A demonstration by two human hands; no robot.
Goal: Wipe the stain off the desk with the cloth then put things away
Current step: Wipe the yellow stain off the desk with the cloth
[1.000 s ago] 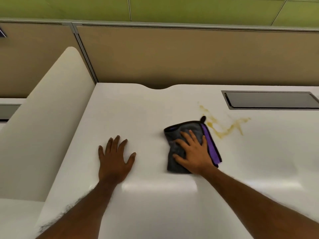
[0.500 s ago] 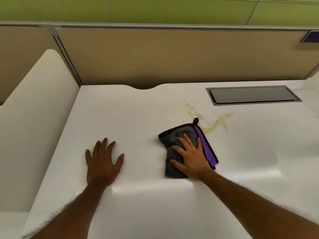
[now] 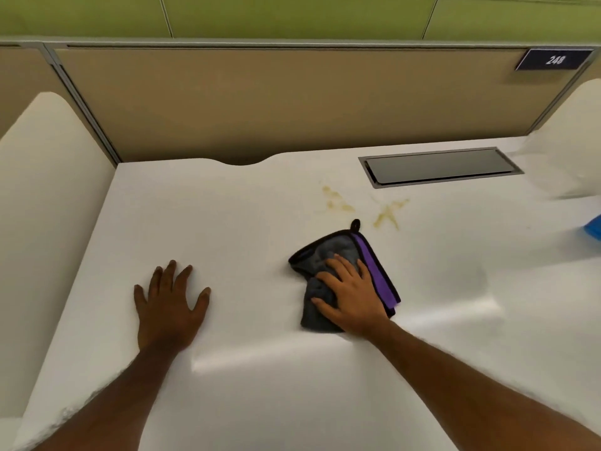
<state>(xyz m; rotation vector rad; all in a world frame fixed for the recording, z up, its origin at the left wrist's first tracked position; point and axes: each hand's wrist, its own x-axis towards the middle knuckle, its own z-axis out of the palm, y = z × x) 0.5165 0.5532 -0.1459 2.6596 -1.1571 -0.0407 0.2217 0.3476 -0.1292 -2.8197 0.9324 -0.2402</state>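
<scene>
Grey microfibre with a purple band and a black hem, the cloth [image 3: 328, 255] lay folded and a little bunched on the white table [image 3: 227, 222], and my right hand [image 3: 353, 297] was pressed flat on top of it with the fingers spread, not closed around it. My left hand [image 3: 169, 307] was well apart from it, also flat and with the fingers apart on the bare surface, holding nothing, I think only for support. The yellowish stain [image 3: 387, 214] was beyond the cloth, in two patches, near its small hanging loop [image 3: 356, 223] but not touching it, so I judged the wiping was not finished. The cloth looked soft, light and limp, so I expected it to fold or slide under the palm and not keep any shape; on such a smooth top it would need downward pressure to move together with the hand. To lift it later I would pinch the bunched middle or take the loop. A dark recessed panel [image 3: 439, 166] was set into the table behind the stain, and something blue [image 3: 593, 227] showed at the right edge, too cut off for me to name.
</scene>
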